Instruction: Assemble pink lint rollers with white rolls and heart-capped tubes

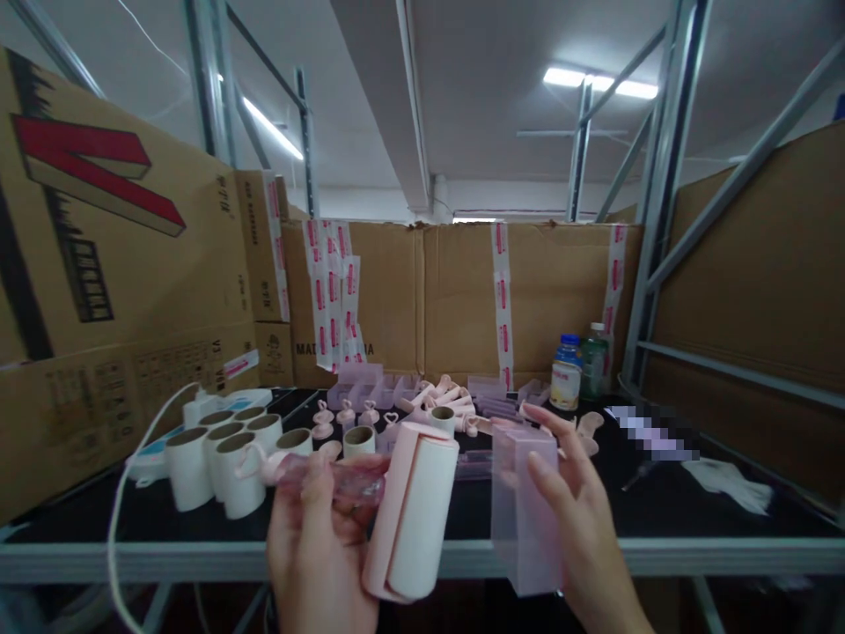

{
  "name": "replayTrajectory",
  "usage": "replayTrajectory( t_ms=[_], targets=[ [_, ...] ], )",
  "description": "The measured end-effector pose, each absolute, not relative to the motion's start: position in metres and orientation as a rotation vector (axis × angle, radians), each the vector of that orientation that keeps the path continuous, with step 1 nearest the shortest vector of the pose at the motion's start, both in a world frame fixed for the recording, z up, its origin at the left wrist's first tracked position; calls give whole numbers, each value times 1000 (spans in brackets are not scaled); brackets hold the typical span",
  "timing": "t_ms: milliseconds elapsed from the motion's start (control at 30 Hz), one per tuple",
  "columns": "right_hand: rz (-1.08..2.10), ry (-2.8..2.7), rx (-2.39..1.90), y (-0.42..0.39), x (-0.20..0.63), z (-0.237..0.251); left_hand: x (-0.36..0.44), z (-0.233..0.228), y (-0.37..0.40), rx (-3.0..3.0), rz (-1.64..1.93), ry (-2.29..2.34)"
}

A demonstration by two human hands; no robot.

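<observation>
My left hand [317, 555] is closed around a translucent pink handle [360, 482] with a ring at its left end. Beside the fingers a white paper roll [426, 519] stands tilted, partly wrapped by a curved pink cover; together they look like a lint roller. How the roll joins the handle is hidden. In my right hand [584, 502] is a translucent lilac plastic box [525, 528], gripped between thumb and fingers. The box and the roll are apart, both held above the table's front edge.
White rolls with cardboard cores [238, 471] stand at the left of the black table. Behind are ring-topped pink pieces [322, 423], pink handles [445, 394] and lilac boxes [370, 387]. Two bottles [566, 374], a white glove [730, 484] and a cable [119, 511] flank them. Cardboard walls [455, 299] surround the table.
</observation>
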State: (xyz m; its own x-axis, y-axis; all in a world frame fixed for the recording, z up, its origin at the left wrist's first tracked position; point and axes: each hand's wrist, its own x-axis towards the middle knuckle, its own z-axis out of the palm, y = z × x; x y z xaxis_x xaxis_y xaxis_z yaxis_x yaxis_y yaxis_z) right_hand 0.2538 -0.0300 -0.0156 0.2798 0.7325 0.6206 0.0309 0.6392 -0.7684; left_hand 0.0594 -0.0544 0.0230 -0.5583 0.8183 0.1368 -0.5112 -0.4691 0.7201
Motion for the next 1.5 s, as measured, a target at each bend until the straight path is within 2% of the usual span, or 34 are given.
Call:
replayTrajectory(
  t_ms=[133,233,467,600,767,933,1033,1100,1233,1300,1500],
  targets=[
    [787,-1155,-688,-42,216,-25,79,5,-58,639,2032,855],
    [849,-1159,-723,-49,199,-37,95,-9,-63,673,2006,878],
    [808,-1268,-742,-49,212,-37,90,-3,-57,792,1914,837],
    [793,-1627,-800,-52,245,-13,71,11,-46,1019,1693,863],
    [602,-2100,-799,-66,271,4,67,0,-37,1374,1445,971],
    [493,-2103,-908,-58,295,3,71,-5,-32,1511,1585,1046],
    [510,-1801,-975,-38,325,1,65,1,-31,1547,1672,1029],
    [405,-1509,-1026,-22,350,-4,61,5,-30,1542,1700,1033],
    [-221,-1017,-1420,10,408,-29,56,3,-29,1589,1694,1069],
    [-414,-998,-1576,25,437,-44,56,0,-28,1614,1689,1084],
    [-495,-1115,-1924,78,492,-61,54,1,-29,1619,1723,1121]
  ],
)
